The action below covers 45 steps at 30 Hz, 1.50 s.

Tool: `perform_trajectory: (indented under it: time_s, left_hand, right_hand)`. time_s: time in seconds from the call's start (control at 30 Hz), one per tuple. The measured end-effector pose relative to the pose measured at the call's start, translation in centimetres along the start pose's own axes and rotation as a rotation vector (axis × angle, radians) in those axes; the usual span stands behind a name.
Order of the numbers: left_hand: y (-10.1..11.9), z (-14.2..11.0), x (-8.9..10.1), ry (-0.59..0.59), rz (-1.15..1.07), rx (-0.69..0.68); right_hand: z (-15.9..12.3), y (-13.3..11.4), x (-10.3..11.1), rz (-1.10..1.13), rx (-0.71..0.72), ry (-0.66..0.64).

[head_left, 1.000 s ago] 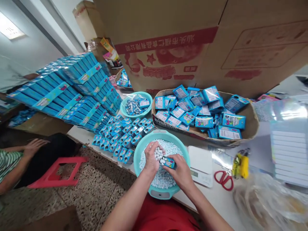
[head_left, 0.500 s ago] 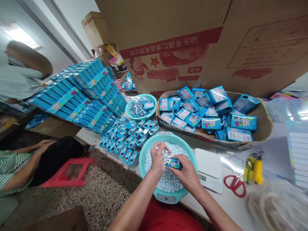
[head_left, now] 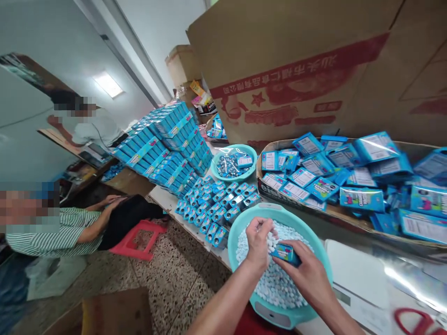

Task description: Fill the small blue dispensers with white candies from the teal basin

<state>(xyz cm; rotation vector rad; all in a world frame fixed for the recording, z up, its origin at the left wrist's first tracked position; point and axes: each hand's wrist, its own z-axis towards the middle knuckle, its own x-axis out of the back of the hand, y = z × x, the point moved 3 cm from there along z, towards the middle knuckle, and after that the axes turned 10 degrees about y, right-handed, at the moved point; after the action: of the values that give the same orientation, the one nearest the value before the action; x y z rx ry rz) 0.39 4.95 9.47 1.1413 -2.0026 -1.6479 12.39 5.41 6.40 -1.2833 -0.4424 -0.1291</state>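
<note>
My left hand (head_left: 257,242) is cupped around a clump of small white candies (head_left: 271,242) over the turquoise basin (head_left: 237,216). The basin holds a bed of loose white candies (head_left: 279,288). A small blue candy box (head_left: 286,253) lies on its side in my right hand (head_left: 309,267), held between thumb and fingers. Its left end meets the candies in my left hand; whether any have passed inside is hidden by the fingers.
Rows of small blue boxes (head_left: 209,209) stand left of the basin, below stacked packs (head_left: 167,139). Behind are a second basin (head_left: 253,174) and a carton of blue boxes (head_left: 260,167). A white scale (head_left: 359,265) and red scissors (head_left: 414,318) lie right. A seated person (head_left: 73,228) is at left.
The view has swung left, so the basin and hands appear further right and more of the seated person shows. Both hands keep nearly the same pose, the box still against the candies.
</note>
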Motion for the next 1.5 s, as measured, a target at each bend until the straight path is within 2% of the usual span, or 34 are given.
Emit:
perform_trajectory:
  time_s: [0.3, 0.6, 0.77, 0.93, 1.0, 1.1, 1.17, 1.23, 1.3, 1.4, 1.5]
  left_hand:
    - [-0.6, 0.7, 0.2, -0.029, 0.011, -0.011]
    - [-0.7, 0.1, -0.7, -0.048, 0.037, -0.054]
    - [-0.3, -0.3, -0.9, -0.004, 0.032, -0.065]
    - [-0.7, -0.5, -1.1, -0.029, 0.036, -0.036]
    - [-0.8, -0.7, -1.3, -0.072, 0.029, -0.006]
    - [-0.8, -0.7, -1.6, -0.217, 0.042, 0.077]
    - [-0.8, 0.2, -1.0, -0.211, 0.086, 0.071]
    - [-1.2, 1.8, 0.2, -0.130, 0.212, -0.021]
    - [-2.7, 3.3, 1.1, -0.131, 0.500, -0.150]
    - [-6.5, 4.1, 1.4, -0.242, 0.909, -0.297]
    - [-10.3, 2.7, 0.7, -0.409, 1.200, -0.370]
  right_hand:
    - [0.2, -0.7, 0.2, 0.009, -0.094, 0.020]
    - [0.4, -0.4, 0.7, 0.078, -0.128, 0.042]
    - [0.3, -0.6, 1.0, 0.124, -0.131, 0.080]
    - [0.4, -0.4, 0.8, 0.179, -0.152, 0.099]
    - [0.5, -0.1, 0.4, 0.191, -0.169, 0.093]
    - [0.6, 0.6, 0.2, 0.197, -0.209, 0.067]
    - [0.3, 1.0, 0.7, 0.189, -0.235, 0.068]
    - [0.0, 1.1, 2.0, 0.179, -0.235, 0.111]
    - [-0.3, 1.0, 3.5, 0.175, -0.224, 0.167]
    - [-0.4, 0.8, 5.2, 0.153, -0.223, 0.194]
    - [-0.1, 0.7, 5.9, 0.112, -0.195, 0.215]
